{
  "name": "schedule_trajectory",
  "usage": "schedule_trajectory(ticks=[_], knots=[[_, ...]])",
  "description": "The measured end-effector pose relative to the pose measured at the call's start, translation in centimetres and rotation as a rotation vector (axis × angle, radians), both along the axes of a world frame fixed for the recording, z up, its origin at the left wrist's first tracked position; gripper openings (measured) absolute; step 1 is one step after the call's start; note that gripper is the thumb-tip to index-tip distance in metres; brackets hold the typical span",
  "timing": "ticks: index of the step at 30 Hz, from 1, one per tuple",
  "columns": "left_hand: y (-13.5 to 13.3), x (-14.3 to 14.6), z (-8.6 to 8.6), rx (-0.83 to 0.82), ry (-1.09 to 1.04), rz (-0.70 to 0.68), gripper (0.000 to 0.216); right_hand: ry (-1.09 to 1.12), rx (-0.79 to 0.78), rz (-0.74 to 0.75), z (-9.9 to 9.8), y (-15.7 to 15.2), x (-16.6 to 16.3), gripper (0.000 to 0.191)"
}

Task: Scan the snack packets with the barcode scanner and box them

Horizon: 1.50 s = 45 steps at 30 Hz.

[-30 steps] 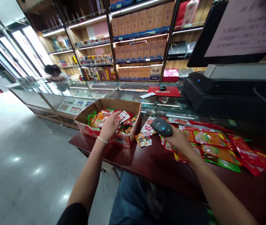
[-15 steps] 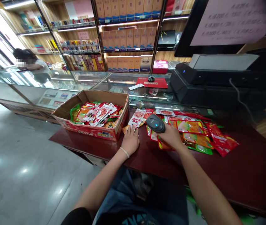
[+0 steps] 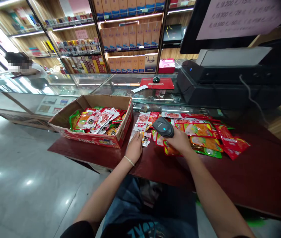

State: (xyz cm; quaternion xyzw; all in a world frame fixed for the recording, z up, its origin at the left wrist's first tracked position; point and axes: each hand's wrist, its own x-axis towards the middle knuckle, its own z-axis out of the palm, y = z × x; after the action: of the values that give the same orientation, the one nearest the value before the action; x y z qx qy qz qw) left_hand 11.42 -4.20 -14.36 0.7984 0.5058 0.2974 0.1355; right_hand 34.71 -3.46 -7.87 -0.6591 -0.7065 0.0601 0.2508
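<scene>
My right hand (image 3: 180,141) is wrapped round a dark handheld barcode scanner (image 3: 163,127) with a small blue light, held above the table. Its head points left, toward my left hand. My left hand (image 3: 135,147), with a pale band at the wrist, has its fingers curled on the edge of a small snack packet (image 3: 146,139) at the table. Just beyond it lies a white and red snack packet (image 3: 141,121). Right of the scanner, several red, orange and green snack packets (image 3: 200,129) lie in overlapping rows.
An open cardboard box (image 3: 113,141) of snack packets stands left of my left hand. Behind the brown table (image 3: 165,168) runs a glass counter (image 3: 100,82) with a mouse (image 3: 156,79) on a red mat. A monitor (image 3: 187,36) rises at right. A person (image 3: 37,71) leans at the far left.
My left hand lay with fingers stretched over the small packet; now its fingers are curled and more of the packet shows to the right. The right hand still holds the scanner.
</scene>
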Motion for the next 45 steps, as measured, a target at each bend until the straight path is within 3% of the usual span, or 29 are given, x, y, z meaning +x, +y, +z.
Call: schedule_trajectory(ticks=[4, 6, 9, 12, 16, 20, 24, 31, 39, 42, 45], knots=[[0.3, 0.2, 1.7, -0.035, -0.238, -0.048, 0.050, 0.053, 0.021, -0.032, -0.2, 0.0, 0.2, 0.045], [1.1, 1.0, 2.9, -0.090, -0.502, -0.023, 0.036, 0.108, 0.062, -0.079, -0.4, 0.2, 0.5, 0.045], [3.8, 3.1, 4.2, -0.332, -1.023, 0.028, 0.026, 0.223, 0.162, -0.150, -0.7, 0.3, 0.8, 0.051], [6.8, 5.1, 4.4, -0.558, -1.457, 0.010, 0.026, 0.329, 0.218, -0.185, -0.3, 0.3, 1.0, 0.055], [8.9, 5.9, 3.5, -0.634, -1.707, 0.023, 0.022, 0.342, 0.102, -0.123, 0.5, 0.1, 1.1, 0.053], [9.0, 5.1, 2.6, -0.652, -1.746, 0.019, 0.020, 0.235, -0.039, -0.012, 0.6, 0.0, 0.8, 0.055], [8.8, 4.8, 2.5, -0.659, -1.781, 0.017, 0.019, 0.181, -0.058, 0.029, 0.2, 0.0, 0.3, 0.056], [8.9, 5.1, 2.6, -0.651, -1.791, 0.068, 0.019, 0.173, -0.080, 0.028, -0.1, 0.1, 0.4, 0.049], [8.5, 5.5, 2.1, -0.603, -1.683, 0.006, 0.027, 0.173, -0.082, -0.013, 0.1, 0.3, 0.3, 0.044], [7.5, 6.3, 3.0, -0.502, -1.547, 0.033, 0.032, 0.156, -0.041, -0.062, 0.0, 0.3, 0.5, 0.039], [5.8, 6.0, 6.0, -0.409, -1.399, 0.016, 0.030, 0.151, 0.067, -0.118, 0.1, 0.3, 0.9, 0.042]])
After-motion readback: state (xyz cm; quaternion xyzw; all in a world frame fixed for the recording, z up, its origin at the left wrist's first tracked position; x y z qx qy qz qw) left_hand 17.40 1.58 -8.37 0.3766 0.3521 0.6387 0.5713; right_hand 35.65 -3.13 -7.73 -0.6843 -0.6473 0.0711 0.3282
